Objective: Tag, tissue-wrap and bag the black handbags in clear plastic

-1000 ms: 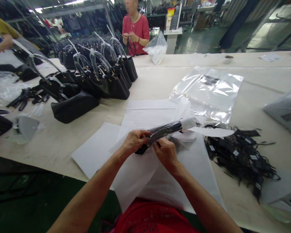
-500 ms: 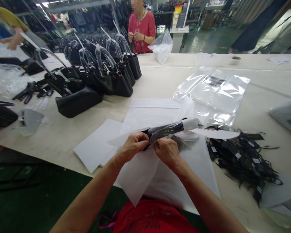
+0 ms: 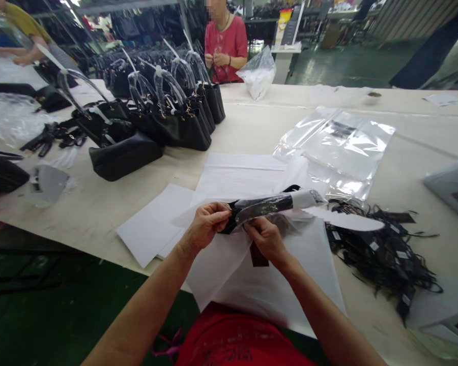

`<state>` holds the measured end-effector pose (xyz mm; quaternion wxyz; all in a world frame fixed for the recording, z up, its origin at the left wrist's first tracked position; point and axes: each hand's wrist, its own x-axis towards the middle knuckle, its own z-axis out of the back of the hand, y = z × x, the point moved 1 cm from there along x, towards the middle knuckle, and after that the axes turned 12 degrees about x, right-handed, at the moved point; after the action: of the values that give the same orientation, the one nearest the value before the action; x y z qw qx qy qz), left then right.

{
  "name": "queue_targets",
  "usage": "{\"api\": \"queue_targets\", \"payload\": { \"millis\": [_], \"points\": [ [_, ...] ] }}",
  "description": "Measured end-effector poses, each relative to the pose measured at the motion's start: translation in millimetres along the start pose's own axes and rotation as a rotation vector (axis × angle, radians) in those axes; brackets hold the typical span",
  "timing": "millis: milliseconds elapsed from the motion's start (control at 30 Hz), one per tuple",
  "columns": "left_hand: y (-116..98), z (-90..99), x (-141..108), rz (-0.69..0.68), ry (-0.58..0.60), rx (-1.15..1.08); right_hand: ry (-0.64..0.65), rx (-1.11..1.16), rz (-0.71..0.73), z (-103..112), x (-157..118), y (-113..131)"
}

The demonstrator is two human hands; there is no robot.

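In the middle, a black bag handle (image 3: 270, 204) in clear film has a white wrap and a long white strip at its right end. The thumb and fingers of my left hand (image 3: 208, 222) pinch together at the handle's black left end. My right hand (image 3: 269, 238) is closed just below the handle, and a dark hang tag (image 3: 259, 255) dangles under its fingers; the cord is too fine to make out. White tissue paper (image 3: 309, 269) lies under both hands and hides whatever is beneath the handle.
Several black handbags (image 3: 183, 129) with wrapped handles stand at left. A pile of black hang tags (image 3: 385, 254) lies at right, clear plastic bags (image 3: 347, 137) behind it. White sheets (image 3: 152, 223) lie left of my hands. A person in red (image 3: 227, 46) stands across the table.
The dark hang tag now shows below my right hand. My left hand has moved slightly up and left, and the handle shifted a little right in view.
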<state>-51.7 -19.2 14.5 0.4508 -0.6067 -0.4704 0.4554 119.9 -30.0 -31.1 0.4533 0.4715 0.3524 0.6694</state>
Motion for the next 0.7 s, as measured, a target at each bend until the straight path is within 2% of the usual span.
{"api": "queue_targets", "payload": {
  "millis": [133,233,333,500,567,633,700],
  "points": [
    [-0.2,-2.3,4.5,-0.001,-0.004,-0.022,-0.057,0.198,-0.043,0.8,-1.3,-6.0],
    [-1.9,-3.0,6.5,-0.023,-0.043,0.042,-0.05,0.24,0.005,2.2,-1.5,-8.7],
    [-3.8,-3.9,7.2,-0.045,-0.059,0.113,-0.025,0.22,0.082,5.4,-2.1,-7.3],
    [-2.2,-6.5,6.9,0.018,0.043,0.075,0.026,0.133,0.137,9.0,-3.9,-2.1],
    [-0.1,-7.4,6.8,0.011,0.049,0.102,0.029,0.102,0.156,9.9,-4.7,-2.3],
    [1.3,-8.3,6.4,-0.031,0.023,0.287,0.031,0.044,0.187,10.9,-4.9,-3.8],
    [0.8,-9.6,5.2,-0.13,-0.04,0.672,0.05,-0.092,0.229,11.5,-4.3,-5.4]
  ]
}}
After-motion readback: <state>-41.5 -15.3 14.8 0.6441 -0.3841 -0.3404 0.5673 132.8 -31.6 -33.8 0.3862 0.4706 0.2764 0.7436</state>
